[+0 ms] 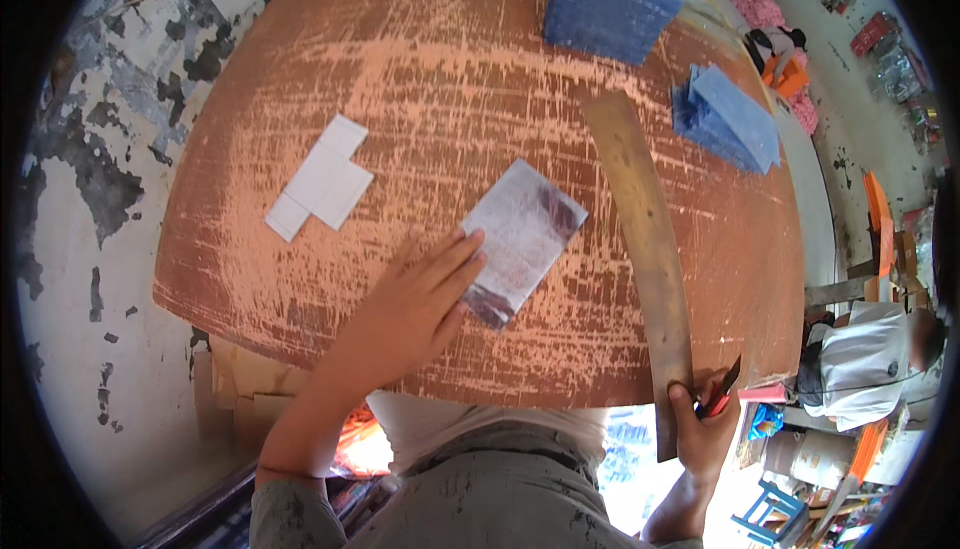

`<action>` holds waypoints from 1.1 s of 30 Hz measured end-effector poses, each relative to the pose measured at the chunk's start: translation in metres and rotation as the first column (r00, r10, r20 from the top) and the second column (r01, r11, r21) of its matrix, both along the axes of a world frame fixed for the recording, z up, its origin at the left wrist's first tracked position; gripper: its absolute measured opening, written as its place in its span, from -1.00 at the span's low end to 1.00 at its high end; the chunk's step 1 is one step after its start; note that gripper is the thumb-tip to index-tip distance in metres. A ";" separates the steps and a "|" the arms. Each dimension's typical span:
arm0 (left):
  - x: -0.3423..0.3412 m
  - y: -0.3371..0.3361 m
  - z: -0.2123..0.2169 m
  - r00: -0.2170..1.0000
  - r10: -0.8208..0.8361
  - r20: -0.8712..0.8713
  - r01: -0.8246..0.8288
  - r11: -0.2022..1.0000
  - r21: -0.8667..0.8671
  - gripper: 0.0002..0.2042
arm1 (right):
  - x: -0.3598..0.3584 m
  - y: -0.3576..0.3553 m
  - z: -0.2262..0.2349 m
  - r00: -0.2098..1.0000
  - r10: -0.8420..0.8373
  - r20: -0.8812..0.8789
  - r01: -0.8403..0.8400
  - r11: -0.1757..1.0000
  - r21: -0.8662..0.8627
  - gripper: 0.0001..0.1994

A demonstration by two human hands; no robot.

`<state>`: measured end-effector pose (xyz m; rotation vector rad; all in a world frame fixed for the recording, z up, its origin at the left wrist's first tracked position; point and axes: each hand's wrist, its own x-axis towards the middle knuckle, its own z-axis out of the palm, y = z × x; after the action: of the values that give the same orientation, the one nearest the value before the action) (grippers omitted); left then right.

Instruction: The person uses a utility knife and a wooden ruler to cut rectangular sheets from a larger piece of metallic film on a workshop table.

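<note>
Left fingers (447,267) spread over sheet (525,239), right fingers (681,402) clamped round half-hidden knife (729,381) and strip (656,259)

Worktable (450,99) before us, in moderate, diffuse light. Beyond its near edge, the floor (742,477) burns out to white; on it, a glossy sheet (520,239) shows pale sheen. Fisheye curvature bows its edges; detail beyond its right side looks soft.

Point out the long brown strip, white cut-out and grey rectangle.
Long brown strip (655,259), head view: middle of its length.
White cut-out (320,181), head view: central panel.
Grey rectangle (526,234), head view: near its middle.
</note>
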<state>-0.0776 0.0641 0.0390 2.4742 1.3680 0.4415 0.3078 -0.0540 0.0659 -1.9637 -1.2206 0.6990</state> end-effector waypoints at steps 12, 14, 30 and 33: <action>0.049 -0.032 -0.006 0.970 0.225 0.094 -0.236 0.963 0.129 -0.42 | -0.010 0.006 -0.009 0.997 0.016 -0.081 -0.013 0.999 0.033 -0.64; 0.057 -0.036 -0.010 0.951 0.291 0.110 -0.303 0.945 0.121 -0.41 | -0.015 0.008 -0.010 0.996 0.021 -0.090 -0.020 1.000 0.015 -0.63; 0.033 -0.034 -0.016 0.965 0.236 0.109 -0.245 0.966 0.076 -0.37 | -0.027 0.017 -0.011 0.978 0.077 -0.195 -0.087 0.995 -0.047 -0.65; 0.042 -0.039 -0.016 0.954 0.269 0.131 -0.277 0.960 0.047 -0.36 | -0.028 0.018 -0.006 0.989 0.068 -0.130 -0.078 0.994 -0.072 -0.64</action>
<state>-0.0354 0.0253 0.0234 2.2689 1.6736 0.6977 0.2801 -0.0364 0.0601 -1.9122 -1.2092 0.9062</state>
